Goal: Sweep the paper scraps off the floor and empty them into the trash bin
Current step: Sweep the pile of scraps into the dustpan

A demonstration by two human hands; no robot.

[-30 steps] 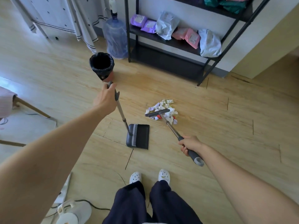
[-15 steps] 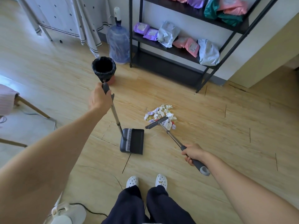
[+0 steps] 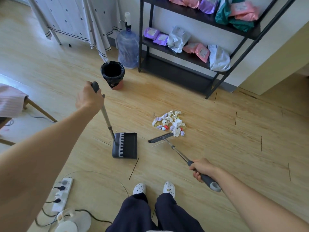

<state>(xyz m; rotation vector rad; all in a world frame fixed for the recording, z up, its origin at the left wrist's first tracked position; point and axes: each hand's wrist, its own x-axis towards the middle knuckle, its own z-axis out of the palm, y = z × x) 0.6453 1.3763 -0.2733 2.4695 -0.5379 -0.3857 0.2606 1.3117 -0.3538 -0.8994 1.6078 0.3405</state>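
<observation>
A pale wood-plank floor (image 3: pixel 225 156) fills the room. A black metal shelf (image 3: pixel 175 52) of soft packets stands along the far wall, with a large water bottle (image 3: pixel 127 46) beside it and a dotted curtain (image 3: pixel 71 17) further left. A power strip (image 3: pixel 62 193) with cords plugged in lies near the person's left foot.

In the head view, the paper scraps (image 3: pixel 170 123) lie in one loose heap on the floor, ahead and a little right of the feet. The broom (image 3: pixel 160 138) has its head down at the near edge of the heap, touching the closest white scrap. The right grip (image 3: pixel 201 169) is clenched round the dark sleeve at the top of the broom's shaft. The left grip (image 3: pixel 89 99) is wrapped round the top of the upright handle of the dustpan (image 3: pixel 127 145). The pan sits flat on the floor just left of the broom head, apart from the heap, with its lip facing right. The trash bin (image 3: pixel 112 73), lined with a black bag, stands open beyond the left grip, well apart from the scraps.

The scraps look crumpled, soft and very light, so a hard stroke would probably scatter them. Short, gentle pulls from the far side of the heap towards the lip should suit better. The pan seems stiff, so its lip can be pressed to the floor while sweeping, and it should be carried level to the bin by its handle.
</observation>
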